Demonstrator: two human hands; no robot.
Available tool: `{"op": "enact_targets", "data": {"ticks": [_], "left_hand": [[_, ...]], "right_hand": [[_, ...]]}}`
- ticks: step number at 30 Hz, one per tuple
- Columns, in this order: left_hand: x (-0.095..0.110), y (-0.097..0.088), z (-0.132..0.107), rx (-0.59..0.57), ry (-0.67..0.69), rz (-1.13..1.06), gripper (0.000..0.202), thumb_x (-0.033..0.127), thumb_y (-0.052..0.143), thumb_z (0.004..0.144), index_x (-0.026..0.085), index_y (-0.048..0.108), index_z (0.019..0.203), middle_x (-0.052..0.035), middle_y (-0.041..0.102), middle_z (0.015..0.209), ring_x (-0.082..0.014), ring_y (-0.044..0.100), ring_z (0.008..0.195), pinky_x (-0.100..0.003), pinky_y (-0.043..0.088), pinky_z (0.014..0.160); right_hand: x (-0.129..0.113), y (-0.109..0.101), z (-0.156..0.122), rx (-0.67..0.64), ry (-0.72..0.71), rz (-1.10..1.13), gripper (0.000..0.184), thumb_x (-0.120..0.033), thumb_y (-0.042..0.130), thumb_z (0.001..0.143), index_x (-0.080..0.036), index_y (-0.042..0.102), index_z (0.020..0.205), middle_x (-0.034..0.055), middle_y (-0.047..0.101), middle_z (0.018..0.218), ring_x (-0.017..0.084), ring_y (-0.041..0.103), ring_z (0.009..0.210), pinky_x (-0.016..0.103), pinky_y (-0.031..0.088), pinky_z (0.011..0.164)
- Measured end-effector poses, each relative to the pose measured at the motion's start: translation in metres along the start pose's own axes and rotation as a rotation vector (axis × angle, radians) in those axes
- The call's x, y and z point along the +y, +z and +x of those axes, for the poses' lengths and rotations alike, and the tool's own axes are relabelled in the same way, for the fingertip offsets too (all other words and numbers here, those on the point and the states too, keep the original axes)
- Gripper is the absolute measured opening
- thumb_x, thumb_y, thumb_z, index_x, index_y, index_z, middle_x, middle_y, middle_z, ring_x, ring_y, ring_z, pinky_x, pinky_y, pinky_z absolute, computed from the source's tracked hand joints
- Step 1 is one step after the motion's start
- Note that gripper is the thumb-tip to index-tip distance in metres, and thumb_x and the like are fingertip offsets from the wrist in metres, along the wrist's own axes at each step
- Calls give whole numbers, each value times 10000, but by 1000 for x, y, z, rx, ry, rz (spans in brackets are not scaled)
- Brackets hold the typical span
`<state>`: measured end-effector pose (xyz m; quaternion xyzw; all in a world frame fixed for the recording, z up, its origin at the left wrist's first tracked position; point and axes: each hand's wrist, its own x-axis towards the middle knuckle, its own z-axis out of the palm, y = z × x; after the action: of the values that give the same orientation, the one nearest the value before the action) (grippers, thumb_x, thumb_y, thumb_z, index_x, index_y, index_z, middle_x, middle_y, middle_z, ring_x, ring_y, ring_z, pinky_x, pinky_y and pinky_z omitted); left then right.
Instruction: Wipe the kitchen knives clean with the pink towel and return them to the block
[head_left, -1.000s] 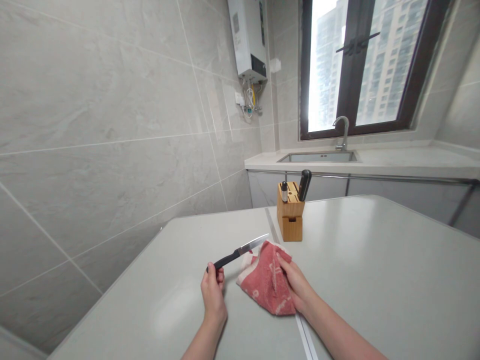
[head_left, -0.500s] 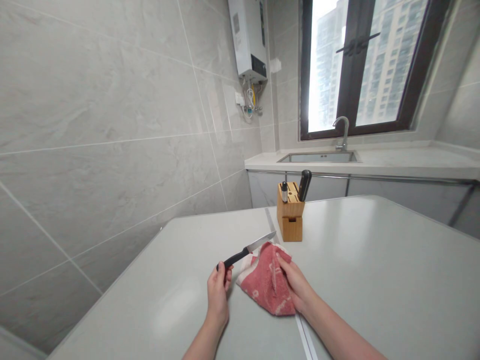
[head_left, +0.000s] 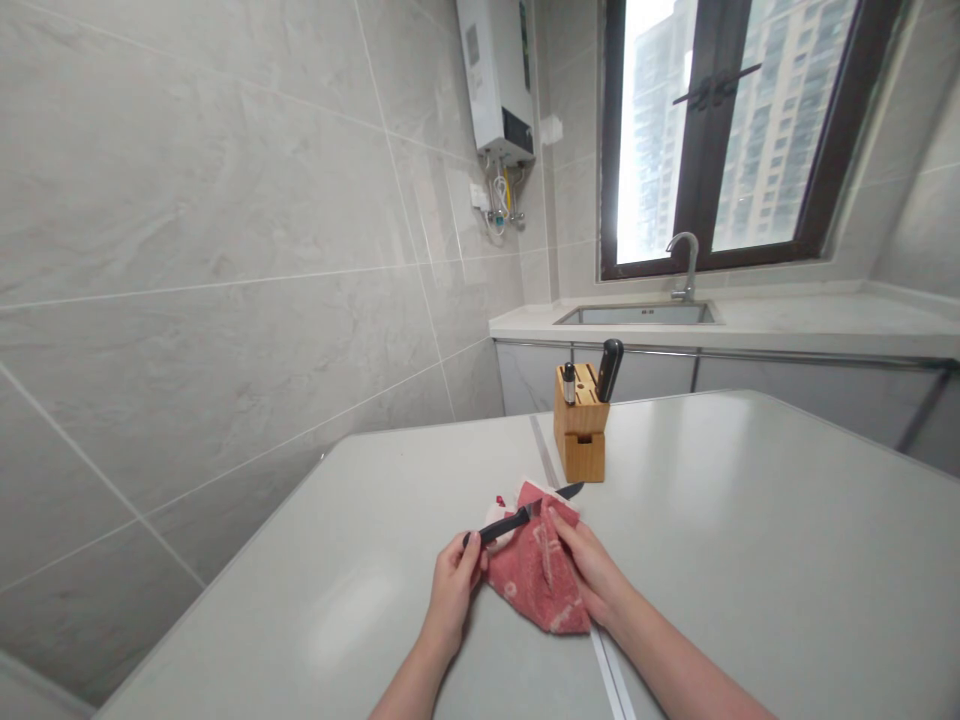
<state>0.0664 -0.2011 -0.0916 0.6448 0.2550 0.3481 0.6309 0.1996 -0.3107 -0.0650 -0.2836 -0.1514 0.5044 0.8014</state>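
My left hand (head_left: pixel 454 590) is shut around the black handle of a kitchen knife (head_left: pixel 502 525). The knife lies nearly flat, and its blade passes under a fold of a red-and-white terry towel (head_left: pixel 536 575). Only the blade's tip (head_left: pixel 570 491) shows, beyond the far side of the fold; the middle of the blade is hidden. My right hand (head_left: pixel 589 570) grips the towel's right side, with the fingers on top of it. The towel lies on the pale grey table between my hands.
A bamboo knife block (head_left: pixel 581 425) stands on the table (head_left: pixel 300 590) just past the towel, holding a black-handled knife (head_left: pixel 609 370). Behind the table are a counter with a steel sink (head_left: pixel 637 314) and faucet (head_left: pixel 684 268). Tiled walls bound the left.
My left hand has moved right and lower, bringing the knife down. The blade was above the towel's edge and now lies under its fold. The right hand and towel have barely moved.
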Motion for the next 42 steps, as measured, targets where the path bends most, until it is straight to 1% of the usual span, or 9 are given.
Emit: {"op": "enact_targets", "data": {"ticks": [3,6,13,17,20,27,29,35,42], "left_hand": [[1,0,0,-53,-6,27,411,501,504,804,131,549,631,42,391,517,-86,304,472,-196,198,455],[1,1,-1,-100,30,65,391,468,499,818,132,553,625,34,409,529,-92,327,484,-199,222,462],[2,2,-4,-222,144,248,314,398,519,816,121,644,739,-18,540,630,-149,462,617,-221,341,586],[4,3,-4,-206,131,277,315,411,533,799,123,650,745,-22,551,633,-156,466,609,-219,340,574],[5,3,-3,-186,128,263,333,436,545,785,126,639,706,-14,528,605,-150,447,591,-215,328,559],[-2,3,-4,-119,-31,149,589,603,310,834,128,592,630,33,387,465,-107,308,430,-215,211,449],[-3,3,-4,-125,-17,165,580,602,326,830,130,581,609,34,380,465,-108,311,436,-217,214,452],[1,3,-2,-170,116,282,439,501,461,820,141,539,580,12,455,555,-130,398,551,-216,288,533],[4,4,-4,-166,115,295,426,496,480,805,143,557,580,7,474,558,-141,418,562,-218,303,545]], "right_hand": [[1,-2,0,3,-5,-27,296,-289,707,689,-156,630,942,86,734,858,238,689,762,363,532,735],[4,-4,0,1,-40,-54,288,-286,694,705,-158,618,953,82,729,878,240,686,793,367,523,756],[8,-7,2,30,-50,-77,295,-283,677,723,-156,586,974,86,730,831,244,689,733,401,530,719],[9,-8,3,28,-57,-50,312,-277,689,709,-167,588,983,72,730,838,243,690,732,392,534,715],[8,-7,2,27,-54,-30,271,-265,685,715,-172,602,956,60,733,829,234,690,749,373,534,729],[5,0,-1,5,-48,-32,264,-272,672,726,-178,618,967,62,736,854,233,691,734,366,538,715],[5,1,-1,14,-42,-37,266,-274,680,717,-178,622,959,61,737,847,232,692,724,363,540,706],[5,-2,1,41,-47,-19,232,-260,683,716,-180,619,923,54,737,824,222,691,725,362,539,713],[6,-3,1,41,-23,-17,278,-288,701,692,-178,618,933,60,737,804,234,692,715,376,538,703]]}}
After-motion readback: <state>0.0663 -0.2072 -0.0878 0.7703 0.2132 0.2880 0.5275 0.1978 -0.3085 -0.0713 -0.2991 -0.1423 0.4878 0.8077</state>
